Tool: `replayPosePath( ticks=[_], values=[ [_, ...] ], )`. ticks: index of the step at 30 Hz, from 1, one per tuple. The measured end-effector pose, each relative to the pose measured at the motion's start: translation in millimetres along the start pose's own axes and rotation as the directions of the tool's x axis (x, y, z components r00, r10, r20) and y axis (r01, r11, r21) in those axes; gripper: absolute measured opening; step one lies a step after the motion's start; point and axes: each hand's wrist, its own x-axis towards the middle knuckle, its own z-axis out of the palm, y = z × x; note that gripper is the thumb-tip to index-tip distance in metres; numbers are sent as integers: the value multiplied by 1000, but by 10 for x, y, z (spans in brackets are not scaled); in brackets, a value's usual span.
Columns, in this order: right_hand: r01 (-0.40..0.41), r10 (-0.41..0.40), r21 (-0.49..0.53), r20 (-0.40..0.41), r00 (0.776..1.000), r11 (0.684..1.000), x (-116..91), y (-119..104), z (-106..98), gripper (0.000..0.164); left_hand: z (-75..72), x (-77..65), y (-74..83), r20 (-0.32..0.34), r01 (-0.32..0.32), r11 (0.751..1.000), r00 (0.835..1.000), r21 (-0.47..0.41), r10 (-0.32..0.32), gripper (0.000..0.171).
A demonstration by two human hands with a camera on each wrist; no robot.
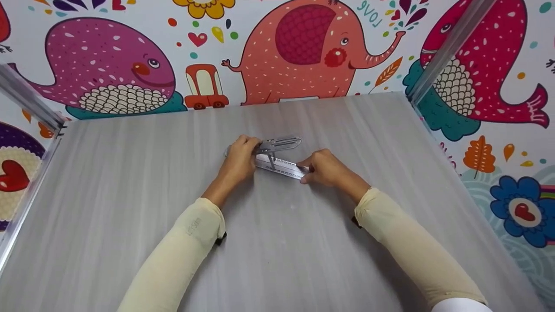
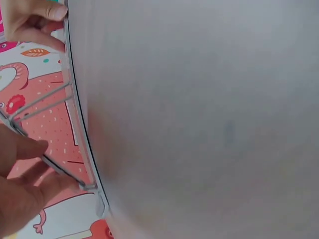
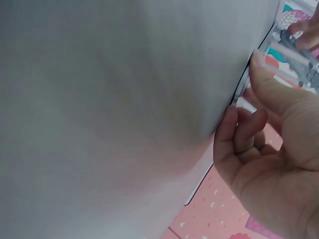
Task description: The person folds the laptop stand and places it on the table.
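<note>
A folding silver metal stand rests low over the table, between both hands. Its slotted base strip point(image 1: 282, 167) slants down to the right in the head view, and a slotted upper arm point(image 1: 284, 143) is raised above it. A thin wire strut point(image 2: 44, 102) links the two parts. My left hand point(image 1: 241, 157) grips the raised arm toward its left end, thumb and fingers on either side in the left wrist view. With thumb and fingers, my right hand point(image 1: 328, 168) pinches the right end of the base strip. The left hand covers the stand's left end from above.
Both hands work over a grey wood-grain table point(image 1: 277, 247). A wall printed with cartoon animals point(image 1: 299, 52) stands along its far edge. Metal posts point(image 1: 451, 52) rise at the back corners, and a metal rail point(image 1: 30, 195) runs along the left side.
</note>
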Motion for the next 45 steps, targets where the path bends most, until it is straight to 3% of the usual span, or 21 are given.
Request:
replayPosePath(
  ticks=[9, 15, 23, 31, 35, 40, 45],
  values=[
    [-77, 77, 0, -47, 996, 997, -39, -122, 50, 50, -38, 155, -91, 127, 26, 998, 992, -52, -19, 42],
    [-154, 157, 35, -97, 983, 987, -78, -224, 110, 50, -19, 224, -129, 119, 5, 997, 993, -79, 4, 41],
    [-232, 236, 50, -99, 967, 972, -140, -368, 165, 49, -11, 344, -157, 173, -13, 995, 985, -95, 30, 42],
    [-238, 242, 61, -91, 966, 969, -227, -567, 234, 29, -51, 448, -210, 302, 57, 987, 953, -148, -10, 44],
    [-248, 257, 95, -107, 960, 964, -254, -689, 306, 21, -74, 484, -268, 339, 54, 977, 941, -206, 19, 47],
    [-289, 308, 144, -138, 941, 947, -272, -803, 393, 23, -83, 510, -350, 368, 79, 952, 929, -294, 36, 53],
    [-295, 310, 114, -151, 939, 949, -267, -875, 437, 22, -73, 539, -379, 404, 139, 928, 914, -345, 14, 56]
  ],
)
